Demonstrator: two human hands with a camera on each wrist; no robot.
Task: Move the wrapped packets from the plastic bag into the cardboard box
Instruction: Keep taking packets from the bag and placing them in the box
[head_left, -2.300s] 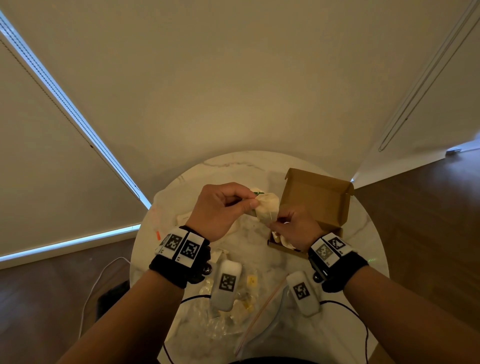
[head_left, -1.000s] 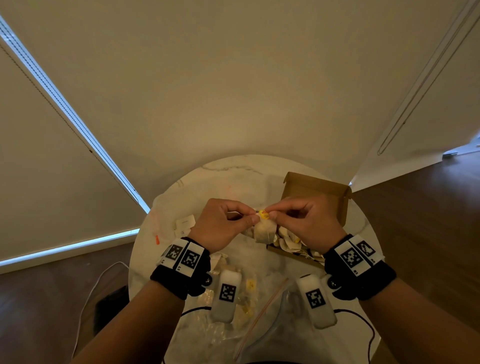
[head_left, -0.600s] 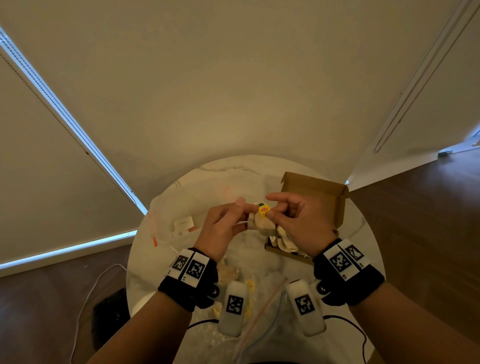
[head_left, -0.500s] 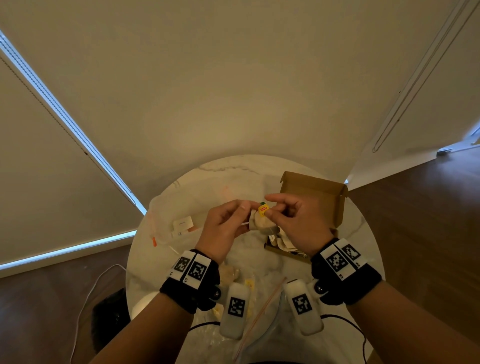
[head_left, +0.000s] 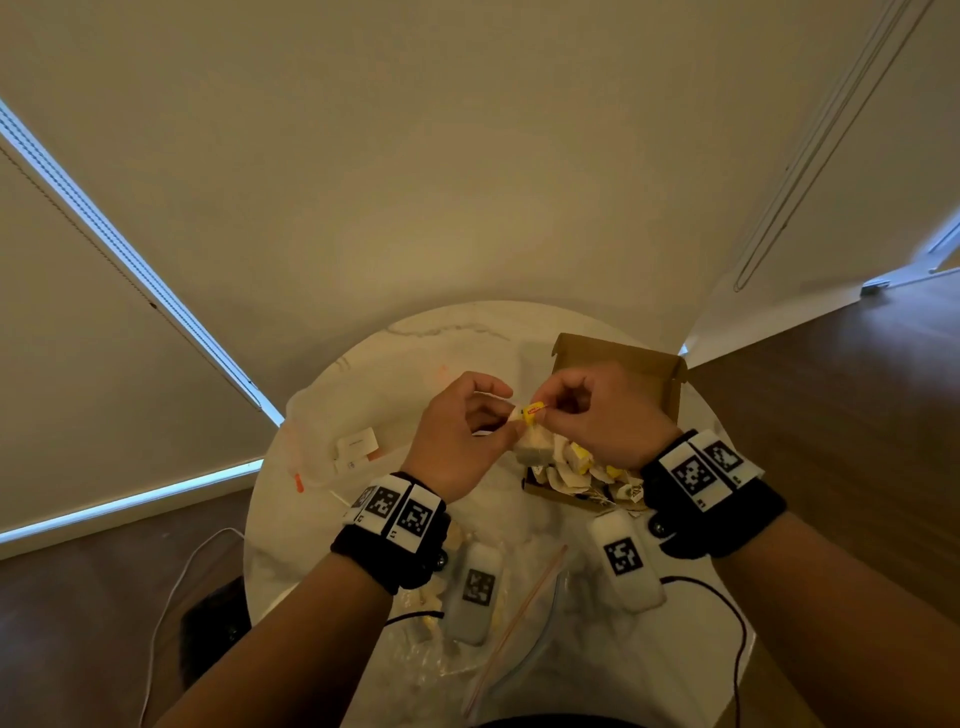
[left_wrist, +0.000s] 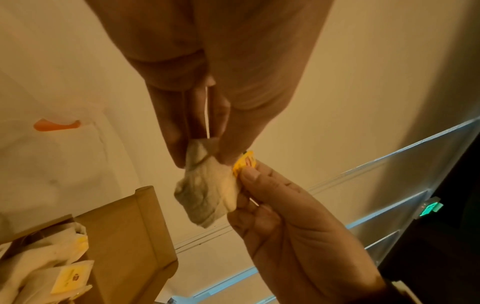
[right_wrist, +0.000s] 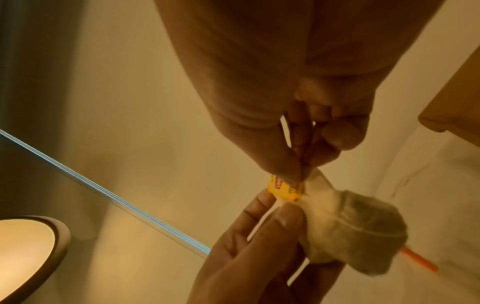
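two hands (head_left: 460, 434), one held packet (head_left: 532, 449), one box (head_left: 623, 358)

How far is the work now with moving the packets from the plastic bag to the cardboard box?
Partly done. Several packets already lie in the cardboard box. In hand: one packet hangs above the table, near the box; the left hand pinches its top, the right hand pinches its yellow tag. Left: a few packets seem to remain in the plastic bag near the person, though it is blurry there.
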